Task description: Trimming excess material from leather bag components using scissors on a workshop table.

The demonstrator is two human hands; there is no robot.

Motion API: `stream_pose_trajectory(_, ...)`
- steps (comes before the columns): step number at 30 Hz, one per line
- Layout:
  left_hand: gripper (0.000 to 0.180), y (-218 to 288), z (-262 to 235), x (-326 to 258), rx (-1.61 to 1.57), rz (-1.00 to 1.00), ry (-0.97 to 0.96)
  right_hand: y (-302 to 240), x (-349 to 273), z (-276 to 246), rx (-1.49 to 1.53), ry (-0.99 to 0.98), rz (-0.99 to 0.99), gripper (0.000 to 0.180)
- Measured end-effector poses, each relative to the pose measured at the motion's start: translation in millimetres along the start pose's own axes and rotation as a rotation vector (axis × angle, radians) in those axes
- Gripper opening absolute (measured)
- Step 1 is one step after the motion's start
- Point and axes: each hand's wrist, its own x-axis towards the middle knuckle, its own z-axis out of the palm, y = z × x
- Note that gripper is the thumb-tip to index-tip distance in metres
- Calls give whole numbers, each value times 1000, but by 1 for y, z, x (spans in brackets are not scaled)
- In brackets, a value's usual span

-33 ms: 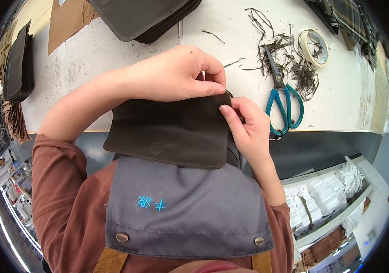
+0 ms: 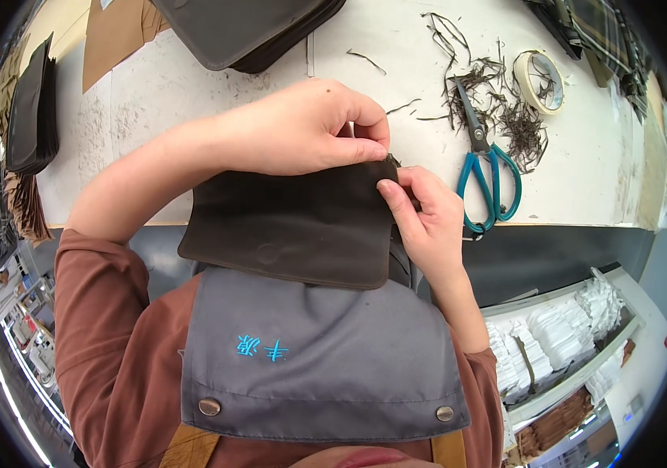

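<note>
A dark brown leather flap piece [image 2: 287,226] with rounded corners and a faint round mark hangs over the table's front edge, against my grey apron [image 2: 326,343]. My left hand [image 2: 322,129] reaches across its top edge, thumb and finger pinched at the far right corner. Just below that corner, my right hand [image 2: 427,214] grips the piece's right edge between thumb and fingers. The fingertips nearly meet there, and a small dark bit of edge shows between them. To the right of my right hand lie scissors [image 2: 478,152] with teal handles, blades pointing away.
Dark trimmed strips [image 2: 521,129] lie heaped beside a roll of masking tape [image 2: 538,82]. A stack of dark leather pieces [image 2: 248,31] stands at the back, another stack [image 2: 33,117] at the far left. Brown card [image 2: 111,43] lies back left. White bundles [image 2: 556,335] fill a low shelf at right.
</note>
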Motion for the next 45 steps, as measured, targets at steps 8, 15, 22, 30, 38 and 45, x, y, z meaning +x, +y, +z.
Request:
stream_pose_trajectory(8,12,-14,17,1,-28,109,138,10,-2,5,-14,44,-87,13)
stream_pose_trajectory(15,12,-15,20,-1,-73,74,190,12,0,6,-72,60,-141,14)
stream_pose_trajectory(22,36,-20,2,0,-346,-66,30,9,0,7,-63,13,-61,16)
stream_pose_trajectory(30,26,-4,-2,4,-169,-117,-82,9,0,5,-112,-22,-29,16)
stream_pose_trajectory(38,17,-12,19,4,-129,23,139,13,-2,6,-52,37,-109,14)
stream_pose_trajectory(45,20,-18,21,4,-67,117,181,16,-2,8,-107,60,-156,12)
